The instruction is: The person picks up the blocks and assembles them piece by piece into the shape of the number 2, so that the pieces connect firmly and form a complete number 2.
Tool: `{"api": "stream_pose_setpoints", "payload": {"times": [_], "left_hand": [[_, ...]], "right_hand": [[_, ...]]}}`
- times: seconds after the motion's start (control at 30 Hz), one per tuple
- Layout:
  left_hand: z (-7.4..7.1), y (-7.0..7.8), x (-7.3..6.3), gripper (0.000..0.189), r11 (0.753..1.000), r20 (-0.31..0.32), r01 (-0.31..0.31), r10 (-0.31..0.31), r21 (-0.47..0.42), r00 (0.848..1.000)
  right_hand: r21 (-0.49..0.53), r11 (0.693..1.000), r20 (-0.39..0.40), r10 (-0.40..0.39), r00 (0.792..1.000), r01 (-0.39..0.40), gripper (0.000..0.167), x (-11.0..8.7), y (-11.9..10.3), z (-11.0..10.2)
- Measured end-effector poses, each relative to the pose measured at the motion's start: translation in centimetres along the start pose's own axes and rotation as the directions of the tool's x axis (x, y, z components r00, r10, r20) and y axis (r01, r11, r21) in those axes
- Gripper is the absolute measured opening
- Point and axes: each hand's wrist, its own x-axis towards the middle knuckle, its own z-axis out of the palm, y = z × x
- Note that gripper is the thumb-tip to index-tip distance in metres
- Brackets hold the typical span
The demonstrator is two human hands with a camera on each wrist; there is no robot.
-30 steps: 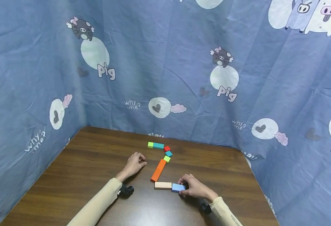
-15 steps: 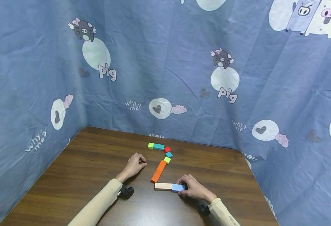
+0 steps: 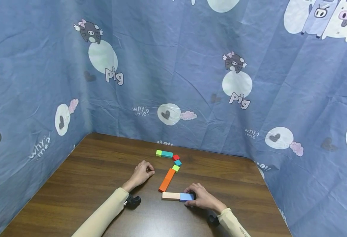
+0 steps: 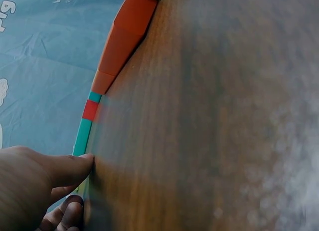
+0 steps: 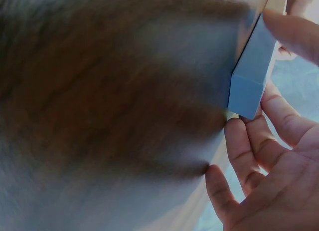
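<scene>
My right hand pinches a blue block between thumb and fingers at its right part. Its left end meets a beige block lying flat on the table. In the right wrist view, the thumb lies on one side of the blue block and fingers on the other. Loosely bent and holding nothing, my left hand rests on the table left of the orange blocks. Those lead up from the beige block to a lime cube, a teal cube and a red cube.
Farther back, a teal block and another lime cube end the row, which bends like a figure 2. Blue printed cloth hangs behind and beside the brown wooden table. Each wrist carries a black strap.
My right hand has shifted slightly left with the blue block, which now lines up straighter against the beige block. The left hand has stayed in place. The head view has tilted a little.
</scene>
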Motion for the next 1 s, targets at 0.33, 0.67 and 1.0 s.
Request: {"api": "stream_pose_setpoints", "payload": {"times": [0.33,0.67,1.0], "left_hand": [[-0.2,0.4,-0.7,0.013,1.0,0.01,-0.008,0.008,-0.008,1.0],[-0.4,0.5,-0.9,0.011,0.999,0.012,-0.024,0.024,-0.028,1.0],[-0.3,0.4,-1.3,0.011,0.999,0.019,-0.015,0.016,-0.031,1.0]], "right_hand": [[0.203,0.978,-0.032,0.05,0.998,-0.043,0.034,0.8,0.6,-0.3],[0.256,0.963,-0.088,0.112,0.99,-0.086,0.017,6.4,1.7,-2.1],[0.278,0.952,-0.019,0.138,0.99,-0.127,0.021,8.9,2.0,-1.4]]}}
